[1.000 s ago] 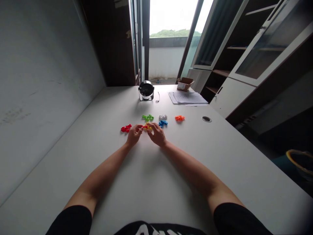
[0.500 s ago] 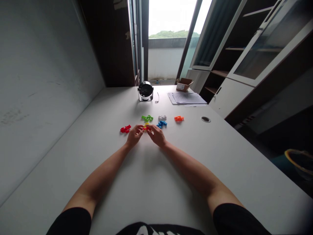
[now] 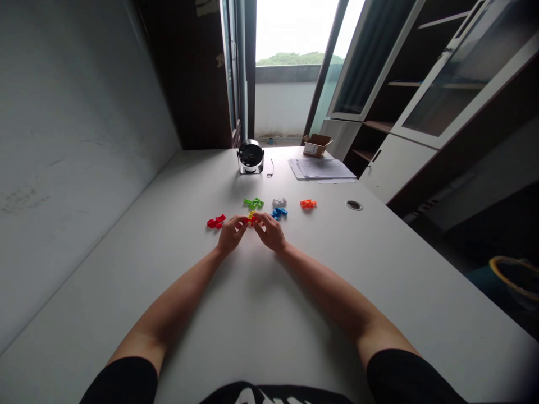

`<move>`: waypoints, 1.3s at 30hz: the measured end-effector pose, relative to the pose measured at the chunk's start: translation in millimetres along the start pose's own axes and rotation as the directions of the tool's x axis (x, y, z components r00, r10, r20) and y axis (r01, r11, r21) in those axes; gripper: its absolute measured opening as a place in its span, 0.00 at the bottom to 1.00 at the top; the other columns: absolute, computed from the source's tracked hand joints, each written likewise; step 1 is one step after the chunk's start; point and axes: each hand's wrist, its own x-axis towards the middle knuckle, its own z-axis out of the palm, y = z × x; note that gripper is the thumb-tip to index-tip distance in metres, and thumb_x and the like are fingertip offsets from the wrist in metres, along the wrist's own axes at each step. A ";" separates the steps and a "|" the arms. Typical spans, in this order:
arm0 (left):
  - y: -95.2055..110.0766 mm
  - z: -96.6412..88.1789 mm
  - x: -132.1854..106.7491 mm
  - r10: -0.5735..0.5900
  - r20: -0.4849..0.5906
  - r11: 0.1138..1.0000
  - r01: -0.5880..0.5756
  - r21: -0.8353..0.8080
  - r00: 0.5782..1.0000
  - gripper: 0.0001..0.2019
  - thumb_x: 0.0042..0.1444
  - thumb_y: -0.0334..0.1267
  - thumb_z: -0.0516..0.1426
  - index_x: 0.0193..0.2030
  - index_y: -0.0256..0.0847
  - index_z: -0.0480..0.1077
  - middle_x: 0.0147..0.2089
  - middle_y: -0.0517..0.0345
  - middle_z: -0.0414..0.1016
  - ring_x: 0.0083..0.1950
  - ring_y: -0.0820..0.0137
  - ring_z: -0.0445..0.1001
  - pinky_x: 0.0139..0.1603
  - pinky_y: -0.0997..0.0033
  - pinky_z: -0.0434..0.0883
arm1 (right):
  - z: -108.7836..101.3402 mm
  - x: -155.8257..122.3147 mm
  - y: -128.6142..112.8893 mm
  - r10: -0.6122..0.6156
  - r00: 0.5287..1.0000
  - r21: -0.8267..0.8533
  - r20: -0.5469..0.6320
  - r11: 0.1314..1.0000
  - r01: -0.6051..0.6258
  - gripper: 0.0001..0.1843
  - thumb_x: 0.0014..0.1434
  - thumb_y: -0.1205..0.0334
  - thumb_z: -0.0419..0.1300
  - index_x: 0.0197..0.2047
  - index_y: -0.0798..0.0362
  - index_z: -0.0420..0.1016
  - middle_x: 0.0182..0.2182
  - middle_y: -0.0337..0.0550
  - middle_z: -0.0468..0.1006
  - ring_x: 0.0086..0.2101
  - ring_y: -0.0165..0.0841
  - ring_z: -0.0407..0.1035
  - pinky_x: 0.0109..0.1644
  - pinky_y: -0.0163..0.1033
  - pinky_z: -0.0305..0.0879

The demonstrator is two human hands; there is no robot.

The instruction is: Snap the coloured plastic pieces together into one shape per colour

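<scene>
Entry: your left hand [image 3: 231, 234] and right hand [image 3: 270, 233], fingers [image 3: 243, 221] curled inward, pinching a small yellow-and-red plastic piece [image 3: 251, 217] over the white desk [image 3: 337, 269]. Nearby, loose on the desk: red piece [image 3: 216, 221], green piece [image 3: 253, 203], white piece [image 3: 279, 202], blue piece [image 3: 279, 212], orange piece [image 3: 308, 203].

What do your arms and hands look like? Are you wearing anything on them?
Both arms are bare below the sleeves. The left hand and right hand wear no gloves, and no watch or bracelet shows on either wrist. The left sleeve and right sleeve are plain black. The black top has white print on it.
</scene>
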 end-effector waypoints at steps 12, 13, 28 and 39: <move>-10.9 2.1 1.1 0.000 0.027 1.000 0.000 0.004 1.000 0.13 0.65 0.45 0.54 0.48 0.42 0.74 0.42 0.53 0.78 0.36 0.69 0.76 0.32 0.72 0.70 | 3.2 0.9 0.5 -0.094 0.995 0.011 -0.041 0.995 0.094 0.12 0.66 0.58 0.58 0.52 0.46 0.72 0.47 0.47 0.75 0.50 0.40 0.70 0.55 0.47 0.70; -11.2 1.9 1.5 0.007 0.025 1.000 -0.007 0.016 1.000 0.12 0.65 0.44 0.54 0.49 0.42 0.74 0.42 0.53 0.78 0.36 0.69 0.76 0.33 0.72 0.70 | 2.4 1.6 1.3 -0.085 0.995 0.011 -0.045 0.996 0.085 0.11 0.65 0.58 0.59 0.51 0.46 0.72 0.47 0.47 0.74 0.49 0.40 0.71 0.53 0.47 0.71; -51.6 -29.0 12.8 -0.060 -0.263 0.748 0.218 0.627 0.963 0.11 0.58 0.37 0.55 0.45 0.44 0.76 0.52 0.46 0.72 0.57 0.53 0.66 0.61 0.51 0.61 | -107.6 -7.9 118.4 0.494 0.793 -0.404 -0.357 0.683 -0.608 0.13 0.56 0.58 0.59 0.44 0.53 0.72 0.43 0.49 0.70 0.35 0.36 0.66 0.40 0.41 0.66; -63.3 -28.7 13.0 -0.181 -0.203 0.726 0.269 0.632 0.962 0.14 0.56 0.31 0.55 0.48 0.45 0.74 0.50 0.48 0.75 0.54 0.56 0.69 0.62 0.54 0.61 | -102.9 -31.3 131.6 0.514 0.795 -0.479 -0.323 0.636 -0.606 0.12 0.55 0.58 0.58 0.41 0.52 0.74 0.41 0.50 0.70 0.42 0.43 0.63 0.49 0.47 0.62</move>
